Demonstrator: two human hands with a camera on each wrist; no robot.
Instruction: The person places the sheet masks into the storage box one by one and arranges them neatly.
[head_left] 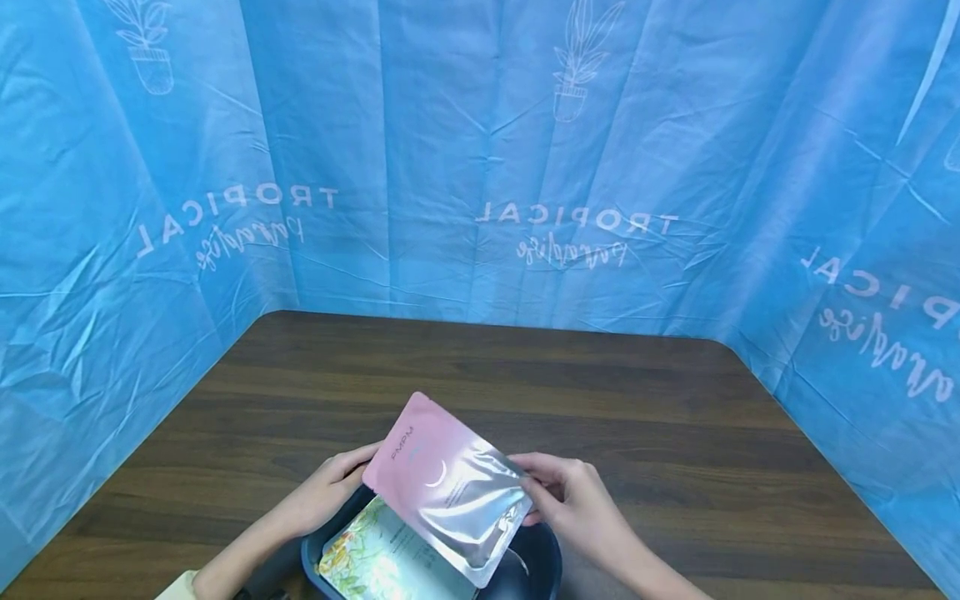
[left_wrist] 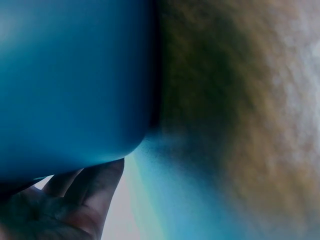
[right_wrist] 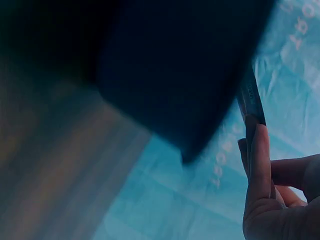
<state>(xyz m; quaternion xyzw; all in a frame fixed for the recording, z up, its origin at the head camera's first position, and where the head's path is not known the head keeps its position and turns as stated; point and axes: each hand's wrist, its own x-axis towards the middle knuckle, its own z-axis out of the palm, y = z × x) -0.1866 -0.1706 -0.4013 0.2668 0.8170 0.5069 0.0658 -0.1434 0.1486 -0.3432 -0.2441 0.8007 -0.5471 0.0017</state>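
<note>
My right hand (head_left: pixel 576 504) pinches the lower right edge of a pink and silver sheet mask packet (head_left: pixel 442 487) between thumb and fingers. The packet is tilted over a dark blue plastic basin (head_left: pixel 549 554) at the front of the table. A pale green sheet mask packet (head_left: pixel 386 554) with a floral print lies in the basin, partly covered by the pink one. With my left hand (head_left: pixel 330 492) I hold the basin's far left rim; its fingertips are hidden behind the pink packet. The left wrist view shows fingers (left_wrist: pixel 102 187) against the basin's outer wall.
The dark wood table (head_left: pixel 480 367) runs back to a blue printed curtain (head_left: pixel 450 150) that encloses it at the back and both sides. A pale sleeve (head_left: pixel 178 586) shows at the left forearm.
</note>
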